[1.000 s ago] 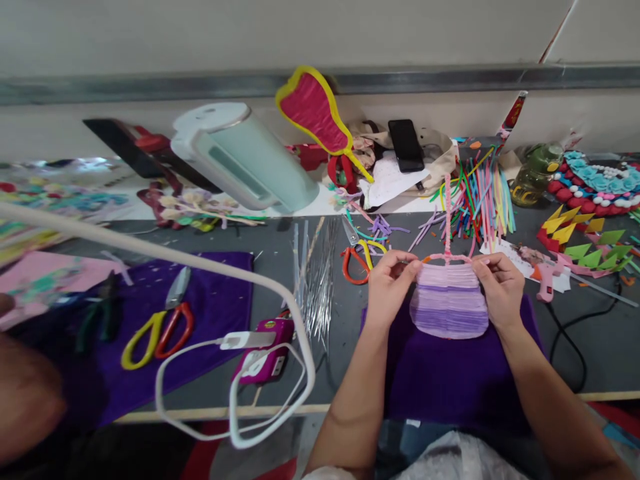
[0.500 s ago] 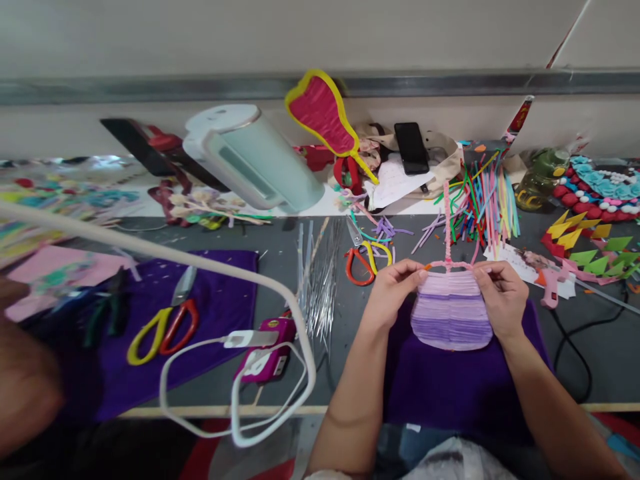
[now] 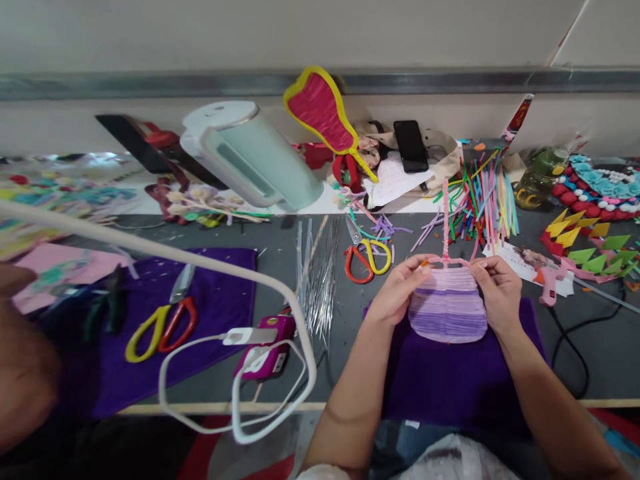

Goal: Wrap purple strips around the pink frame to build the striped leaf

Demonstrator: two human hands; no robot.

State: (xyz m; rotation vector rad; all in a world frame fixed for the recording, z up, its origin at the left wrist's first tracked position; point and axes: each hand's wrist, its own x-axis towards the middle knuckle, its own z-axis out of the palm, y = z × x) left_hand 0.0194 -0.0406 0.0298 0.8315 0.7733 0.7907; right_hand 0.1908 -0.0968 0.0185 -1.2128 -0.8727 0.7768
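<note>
I can't see the lower edge of the purple woven piece (image 3: 448, 305) clearly, and both hands cover its sides: left hand (image 3: 397, 291), right hand (image 3: 500, 291). Blurred shape at lower left (image 3: 23, 373) is cut by the frame edge, can't identify it. The glue gun (image 3: 549, 285) is too small to read details.

A fan-shaped piece of pipe cleaners (image 3: 449, 305) is built of stacked rows shading from pale lilac at its top to deeper purple at its rounded bottom. A pink stem rises from its top. It sits above a purple cloth (image 3: 450, 383) near the desk's front edge.
</note>
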